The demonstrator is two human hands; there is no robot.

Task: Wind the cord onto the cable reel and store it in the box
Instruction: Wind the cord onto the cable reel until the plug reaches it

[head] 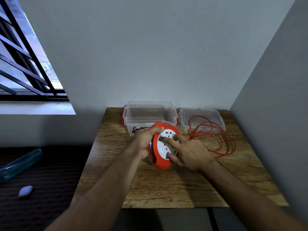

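The cable reel, red-rimmed with a white socket face, is sitting tilted above the middle of the wooden table, its face turned up towards the camera. The left hand is gripping the reel's left rim, fingers curling over the top edge. The right hand is resting on the white face with its fingers spread and mostly straight; the index fingertip is pressing near the centre and the thumb is touching the lower part of the face. It is not curling round anything.

The red cord is lying in loose loops on the table to the right of the reel, with part of the loops draping over the clear lid. Where the cord enters the reel is hidden behind the right hand.

The clear box with red latches is standing open just behind the reel, at the table's far edge, and the lid is lying flat beside it on the right.

Beyond the table, a barred window is showing on the left, and a small pale object is lying on the dark surface below it.
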